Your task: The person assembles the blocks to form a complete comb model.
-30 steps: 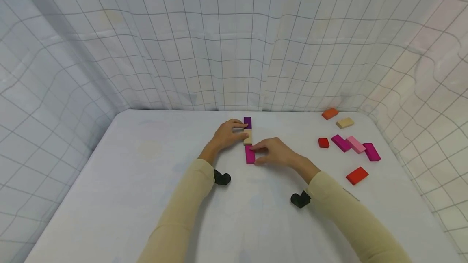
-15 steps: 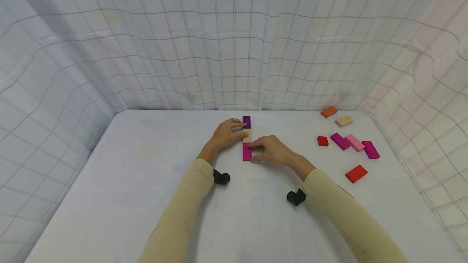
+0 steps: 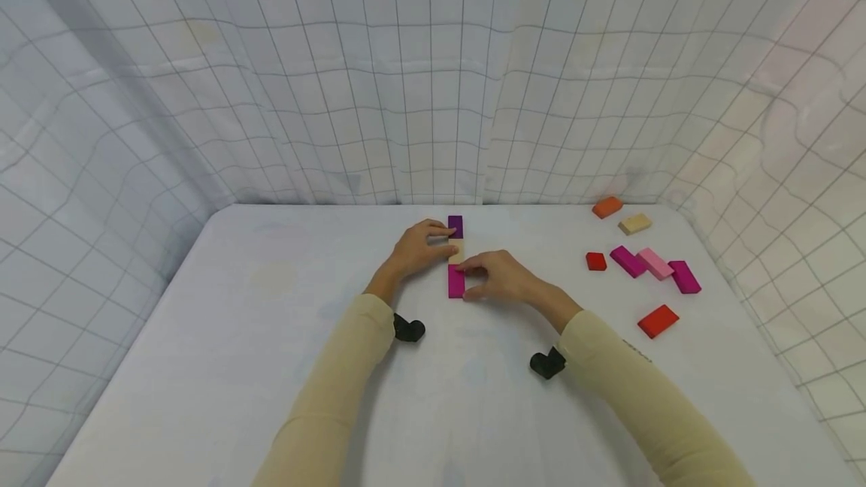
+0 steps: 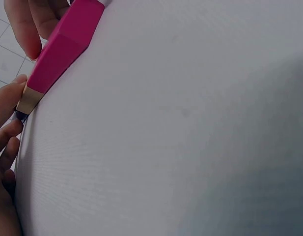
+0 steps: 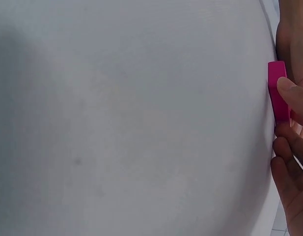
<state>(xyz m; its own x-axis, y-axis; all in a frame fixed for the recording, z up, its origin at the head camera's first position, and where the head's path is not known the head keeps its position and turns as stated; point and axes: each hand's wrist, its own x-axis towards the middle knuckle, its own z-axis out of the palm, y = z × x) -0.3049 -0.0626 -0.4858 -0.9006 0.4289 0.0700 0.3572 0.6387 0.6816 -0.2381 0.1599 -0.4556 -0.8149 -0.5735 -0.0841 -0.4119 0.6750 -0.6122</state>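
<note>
A purple block (image 3: pixel 455 225), a wooden block (image 3: pixel 455 246) and a magenta block (image 3: pixel 456 283) lie end to end in a straight row running away from me. My left hand (image 3: pixel 413 248) rests at the row from the left, index fingertip on the purple block and thumb tip on the wooden one. From the right, my right hand (image 3: pixel 504 278) holds the magenta block, index finger by its far end and thumb at its near right corner. In the right wrist view the thumb overlaps the side of the magenta block (image 5: pixel 278 101). Fingers partly cover the wooden block in the left wrist view.
Loose blocks lie at the right: orange (image 3: pixel 607 207), wooden (image 3: pixel 634 224), small red (image 3: pixel 596 261), magenta (image 3: pixel 628 261), pink (image 3: pixel 655 264), another magenta (image 3: pixel 685 277) and red (image 3: pixel 658 321). White gridded curtains (image 3: pixel 433 96) enclose the table (image 3: pixel 237 352).
My right hand has slid the magenta block slightly forward and left, flush against the wooden block and in line with it. The left hand has stayed in place.
</note>
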